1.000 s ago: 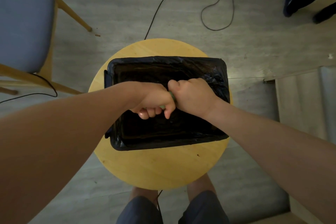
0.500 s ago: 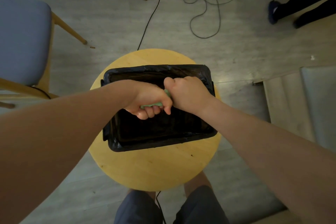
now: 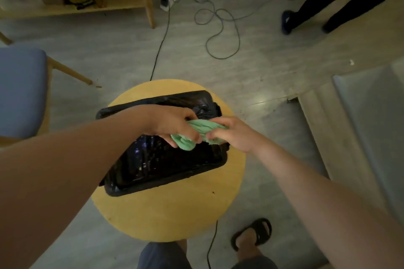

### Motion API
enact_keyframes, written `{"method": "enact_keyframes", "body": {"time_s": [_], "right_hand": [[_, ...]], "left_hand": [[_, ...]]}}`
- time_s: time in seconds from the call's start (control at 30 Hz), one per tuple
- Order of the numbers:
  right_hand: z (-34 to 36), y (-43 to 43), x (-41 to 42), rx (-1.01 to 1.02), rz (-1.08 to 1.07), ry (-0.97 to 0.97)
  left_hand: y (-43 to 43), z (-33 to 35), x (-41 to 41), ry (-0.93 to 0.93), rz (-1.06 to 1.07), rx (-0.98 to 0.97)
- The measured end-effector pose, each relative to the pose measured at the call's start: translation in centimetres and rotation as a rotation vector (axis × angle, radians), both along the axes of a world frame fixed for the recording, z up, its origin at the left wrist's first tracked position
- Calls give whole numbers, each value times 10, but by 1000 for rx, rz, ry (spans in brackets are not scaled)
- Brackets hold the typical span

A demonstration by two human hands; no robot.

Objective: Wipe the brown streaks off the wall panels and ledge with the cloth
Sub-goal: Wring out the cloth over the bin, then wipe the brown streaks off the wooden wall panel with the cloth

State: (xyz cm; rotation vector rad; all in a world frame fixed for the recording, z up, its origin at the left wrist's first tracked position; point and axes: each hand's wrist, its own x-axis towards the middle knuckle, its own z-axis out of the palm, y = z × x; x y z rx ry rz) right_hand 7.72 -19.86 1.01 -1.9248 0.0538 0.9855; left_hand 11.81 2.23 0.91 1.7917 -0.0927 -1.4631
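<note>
Two hands held one green cloth (image 3: pixel 197 132) between them, above a bin lined with a black bag (image 3: pixel 161 159) that stood on a round yellow table (image 3: pixel 170 214). The left hand (image 3: pixel 172 123) had its fingers curled around the bunched lower end of the cloth, the wad bulging out just below its fingertips, while the right hand (image 3: pixel 235 134) pinched the other end with thumb and fingers closed on the fabric. Between the two grips the cloth ran slack and rumpled rather than taut. No wall panel, ledge or brown streak was clearly in view, so wiping itself seemed not yet under way; the step in hand looked like readying the cloth, perhaps opening or refolding it. The next move would probably call for gathering it into one hand as a flat pad, then turning from the bin towards the marked surface.
</note>
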Motion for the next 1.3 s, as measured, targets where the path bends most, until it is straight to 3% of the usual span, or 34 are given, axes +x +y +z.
{"method": "enact_keyframes", "body": {"time_s": [0.17, 0.3, 0.4, 0.67, 0.83, 1.03, 1.2, 1.3], "right_hand": [[24, -124, -27, 88, -332, -96], [29, -260, -73, 107, -646, -187], [34, -366, -121, 114, -837, -227], [86, -614, -270, 58, -1237, -276], [129, -740, -371, -71, -1421, -375], [176, -819, -465, -157, -1725, -525], [214, -858, -514, -207, -1938, -591], [235, -877, -520, -247, -2004, -586]], "left_hand": [[-133, 26, 10, 23, 60, -101], [-290, 47, 5, -219, -151, -64], [-416, 59, -18, -279, -246, -45], [-739, 111, -138, -413, -369, -19], [-902, 163, -221, -327, -552, -203], [-1018, 221, -307, -105, -738, -431], [-1094, 249, -360, -267, -890, -516], [-1139, 262, -373, -227, -931, -579]]}}
